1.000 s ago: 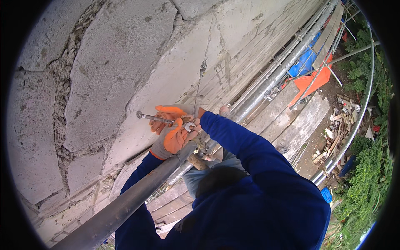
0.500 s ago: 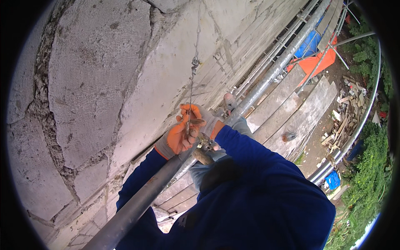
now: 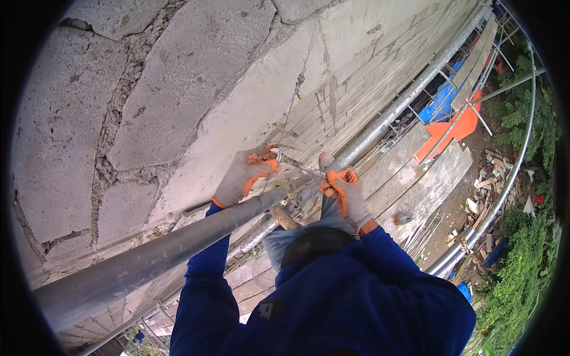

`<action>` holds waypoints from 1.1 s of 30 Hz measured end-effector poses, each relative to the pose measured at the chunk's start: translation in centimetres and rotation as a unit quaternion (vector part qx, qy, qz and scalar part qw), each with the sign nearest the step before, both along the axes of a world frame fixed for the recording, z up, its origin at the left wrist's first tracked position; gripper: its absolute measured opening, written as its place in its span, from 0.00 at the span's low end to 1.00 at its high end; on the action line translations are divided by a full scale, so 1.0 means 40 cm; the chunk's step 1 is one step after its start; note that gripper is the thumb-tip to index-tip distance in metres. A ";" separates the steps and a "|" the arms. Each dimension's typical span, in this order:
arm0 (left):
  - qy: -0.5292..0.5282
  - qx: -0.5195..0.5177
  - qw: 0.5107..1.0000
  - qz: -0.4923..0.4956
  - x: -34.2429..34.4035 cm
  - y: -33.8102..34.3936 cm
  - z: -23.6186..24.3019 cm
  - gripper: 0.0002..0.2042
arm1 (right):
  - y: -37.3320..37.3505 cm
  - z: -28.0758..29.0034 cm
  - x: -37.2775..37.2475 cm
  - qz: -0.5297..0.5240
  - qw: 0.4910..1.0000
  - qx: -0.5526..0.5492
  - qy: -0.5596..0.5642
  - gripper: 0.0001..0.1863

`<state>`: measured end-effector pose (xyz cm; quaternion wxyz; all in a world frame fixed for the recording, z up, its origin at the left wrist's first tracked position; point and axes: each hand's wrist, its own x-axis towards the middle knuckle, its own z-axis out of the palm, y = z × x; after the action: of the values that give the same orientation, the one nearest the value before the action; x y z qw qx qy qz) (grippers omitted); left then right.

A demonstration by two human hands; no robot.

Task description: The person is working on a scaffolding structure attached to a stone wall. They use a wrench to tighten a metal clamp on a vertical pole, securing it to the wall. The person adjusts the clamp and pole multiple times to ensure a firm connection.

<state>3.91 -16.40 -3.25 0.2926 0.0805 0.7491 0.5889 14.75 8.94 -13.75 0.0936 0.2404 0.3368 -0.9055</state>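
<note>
My left hand (image 3: 240, 177), in a grey glove with an orange palm, is closed beside the wall where a thin twisted wire (image 3: 293, 107) comes down to its fingertips. My gloved right hand (image 3: 347, 193) is wrapped round one end of a slim metal hand tool (image 3: 303, 167), out over the scaffold tubes. The tool's other end meets my left fingers, which partly cover it, so its exact kind is unclear. Higher up, the wire has a coiled knot (image 3: 299, 84) lying against the wall.
A thick grey pipe (image 3: 160, 266) crosses below my hands to a clamp joint (image 3: 288, 199). The pale stone wall (image 3: 184, 89) rises at left. Planks (image 3: 436, 175) lie far below on the right, near an orange sheet (image 3: 454, 130), debris (image 3: 484, 196) and greenery (image 3: 522, 273).
My hands have moved apart: the right went right and slightly down, baring the tool between them, while the left shifted slightly left and up. The view has also turned.
</note>
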 end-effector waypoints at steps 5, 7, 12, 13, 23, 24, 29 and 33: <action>-0.117 0.136 0.977 0.111 0.009 0.001 -0.008 0.20 | 0.083 0.043 -0.036 0.292 0.934 0.200 0.038 0.06; -0.086 0.125 0.984 0.092 0.011 -0.002 -0.017 0.19 | 0.098 -0.024 -0.083 0.333 0.920 0.192 0.076 0.08; -0.079 0.003 0.996 0.052 0.003 0.007 -0.011 0.19 | 0.021 -0.130 -0.201 0.437 0.767 0.433 0.183 0.13; -0.067 -0.025 0.997 0.041 0.003 0.006 0.001 0.19 | -0.010 -0.133 -0.225 0.418 0.741 0.482 0.210 0.14; -0.154 0.041 0.984 0.078 0.003 0.027 0.019 0.26 | -0.226 -0.364 -0.319 0.353 0.813 0.451 0.105 0.15; -0.180 0.070 0.976 0.104 0.005 0.028 0.017 0.26 | -0.227 -0.375 -0.312 0.398 0.834 0.379 0.053 0.14; -0.132 0.012 0.989 0.068 -0.010 0.047 0.032 0.23 | -0.135 -0.369 -0.156 0.320 0.915 0.247 0.008 0.10; -0.123 -0.015 0.991 0.045 0.008 0.037 0.071 0.21 | -0.019 -0.200 -0.038 0.312 0.909 0.274 -0.042 0.19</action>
<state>4.24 -14.92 -0.41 0.3567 -0.0310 0.7192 0.5954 13.21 8.17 -21.76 0.3155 0.1774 0.6253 -0.6914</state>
